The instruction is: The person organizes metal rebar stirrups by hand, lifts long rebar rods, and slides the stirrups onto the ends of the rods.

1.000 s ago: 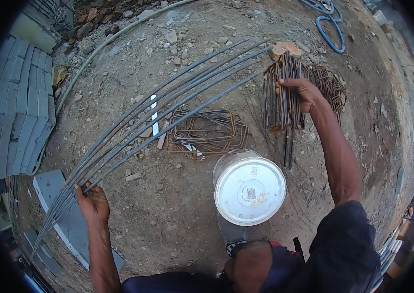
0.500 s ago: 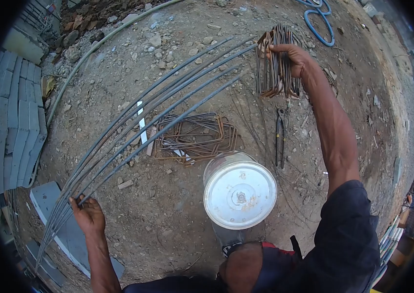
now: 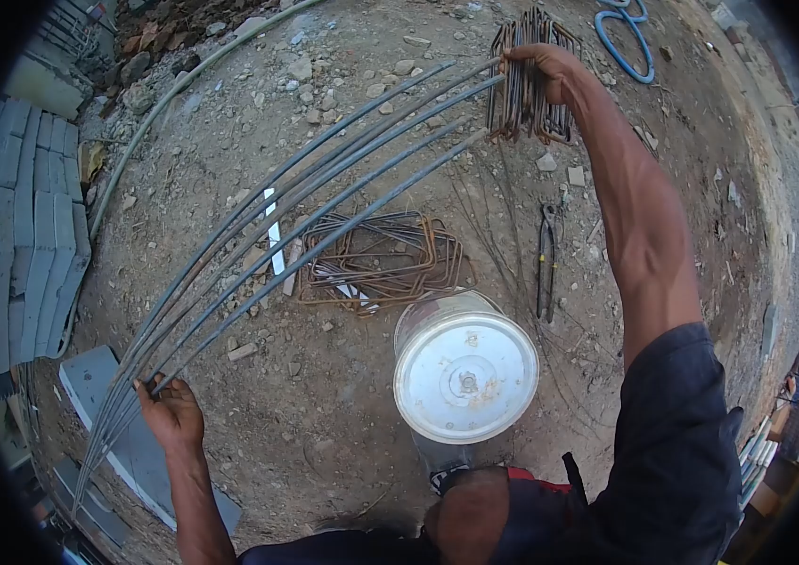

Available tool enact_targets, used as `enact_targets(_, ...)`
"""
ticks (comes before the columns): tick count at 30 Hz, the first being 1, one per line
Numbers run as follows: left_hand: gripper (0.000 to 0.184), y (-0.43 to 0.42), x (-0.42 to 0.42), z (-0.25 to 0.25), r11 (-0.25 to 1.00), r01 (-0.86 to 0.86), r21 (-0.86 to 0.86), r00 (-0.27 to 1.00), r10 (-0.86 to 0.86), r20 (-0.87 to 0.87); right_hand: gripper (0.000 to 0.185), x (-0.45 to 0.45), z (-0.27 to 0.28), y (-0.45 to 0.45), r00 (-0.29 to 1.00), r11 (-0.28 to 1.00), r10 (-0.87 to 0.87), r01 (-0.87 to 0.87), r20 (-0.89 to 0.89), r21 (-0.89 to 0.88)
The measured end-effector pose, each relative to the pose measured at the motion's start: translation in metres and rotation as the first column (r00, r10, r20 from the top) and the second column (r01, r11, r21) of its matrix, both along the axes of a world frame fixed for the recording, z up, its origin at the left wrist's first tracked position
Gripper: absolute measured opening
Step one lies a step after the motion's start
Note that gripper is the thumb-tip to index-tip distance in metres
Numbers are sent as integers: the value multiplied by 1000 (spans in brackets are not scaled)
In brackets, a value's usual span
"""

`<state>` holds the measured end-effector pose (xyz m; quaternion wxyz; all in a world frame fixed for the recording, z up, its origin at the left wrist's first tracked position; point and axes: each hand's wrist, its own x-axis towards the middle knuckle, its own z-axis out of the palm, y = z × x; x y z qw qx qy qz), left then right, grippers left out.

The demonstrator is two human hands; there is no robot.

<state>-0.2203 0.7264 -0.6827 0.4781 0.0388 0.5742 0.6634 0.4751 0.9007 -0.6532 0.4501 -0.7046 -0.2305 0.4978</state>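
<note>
Several long steel reinforcing bars (image 3: 301, 176) sweep across the left half, fanned apart at their upper ends and bunched at the lower left. My left hand (image 3: 173, 414) is closed on them near that bunched end, thumb and fingertips at the lowest bar. At the upper right, my right hand (image 3: 555, 71) grips a bundle of rusty rectangular stirrups (image 3: 522, 104) standing close together. The stirrups are at the bars' upper ends; I cannot tell whether any bar is inside them. More stirrups (image 3: 390, 282) lie piled on the ground beneath the bars.
A white lidded bucket (image 3: 465, 377) stands just in front of me. Pincers (image 3: 546, 264) and thin wires (image 3: 503, 245) lie to its right. Grey blocks (image 3: 32, 235) are stacked at left near a pale hose (image 3: 169, 108). A blue hose (image 3: 627, 52) is at upper right.
My right hand has moved up and slightly left with the stirrup bundle, closer to the bar ends. My left hand stays almost in place.
</note>
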Motion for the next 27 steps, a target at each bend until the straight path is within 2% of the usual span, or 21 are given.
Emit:
enact_targets(2, 25, 3, 5, 0, 1000, -17, -19, 999, 17, -33, 15, -5, 4, -1, 1000, 1000, 8, -8, -21, 18)
enact_targets(5, 27, 5, 3, -6, 999, -35, -11, 999, 35, -33, 18, 2, -11, 11, 999, 1000, -12, 12, 51, -7)
enact_targets(8, 28, 6, 5, -4, 999, -32, -1, 999, 32, -16, 21, 1, -16, 13, 979, 1000, -16, 18, 204, -8)
enact_targets(11, 27, 7, 5, -5, 998, -56, 6, 998, 56, 0, 22, -4, -1, 6, 984, 996, 82, -74, 156, -54)
enact_targets(14, 26, 9, 10, -1, 997, -74, -2, 997, 74, 10, 23, 4, -11, 8, 993, 996, 78, -81, 85, 34)
enact_targets(17, 26, 9, 12, 2, 997, -71, -14, 997, 71, 24, 18, 12, -25, 15, 991, 997, 71, -76, 116, 34)
enact_targets(20, 26, 7, 7, 0, 998, -62, -11, 998, 63, 22, 19, -4, -8, 10, 986, 992, 111, -103, 125, -69)
enact_targets(23, 26, 7, 10, -1, 997, -76, -15, 996, 77, 36, 21, -1, -17, 11, 991, 997, 77, -78, 111, 5)
enact_targets(26, 26, 8, 15, 0, 996, -90, -13, 995, 91, 30, 18, -4, -12, 8, 973, 995, 100, -91, 210, -50)
enact_targets(27, 26, 8, 15, 0, 996, -92, -12, 995, 93, 23, 18, -3, -13, 7, 978, 995, 92, -86, 188, -42)
